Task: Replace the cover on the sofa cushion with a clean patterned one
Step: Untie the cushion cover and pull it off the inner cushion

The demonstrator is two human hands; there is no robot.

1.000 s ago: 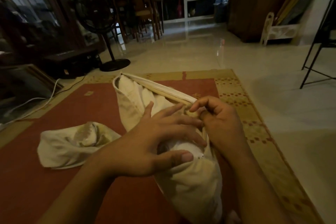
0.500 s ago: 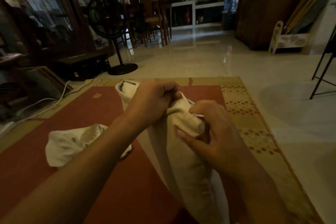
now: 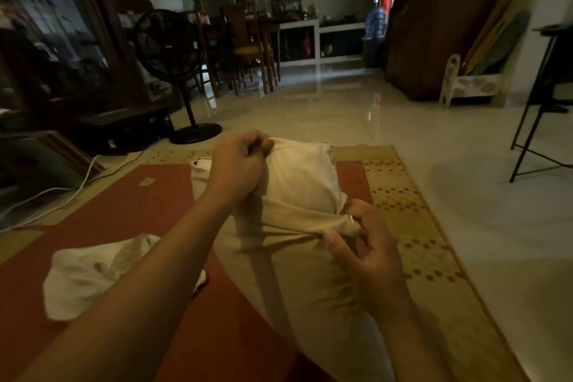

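A sofa cushion lies lengthwise on the rug in front of me. Its white inner pillow (image 3: 305, 174) bulges out of the far end of a beige cover (image 3: 310, 273). My left hand (image 3: 238, 164) grips the top of the white pillow with curled fingers. My right hand (image 3: 362, 253) pinches the bunched open edge of the beige cover, lower and to the right. A second crumpled cream cloth (image 3: 93, 276) lies on the rug to the left, partly hidden behind my left forearm.
A red rug with a yellow patterned border (image 3: 412, 226) covers the floor under the cushion. A black standing fan (image 3: 173, 71) and dark cabinets stand at the left, with white cables (image 3: 55, 198) on the floor. A black metal stand (image 3: 539, 102) is at the right.
My left hand has gone from lying flat on the cushion to gripping the white pillow's end. My right hand has pulled the cover's edge down toward me, baring more of the white pillow.
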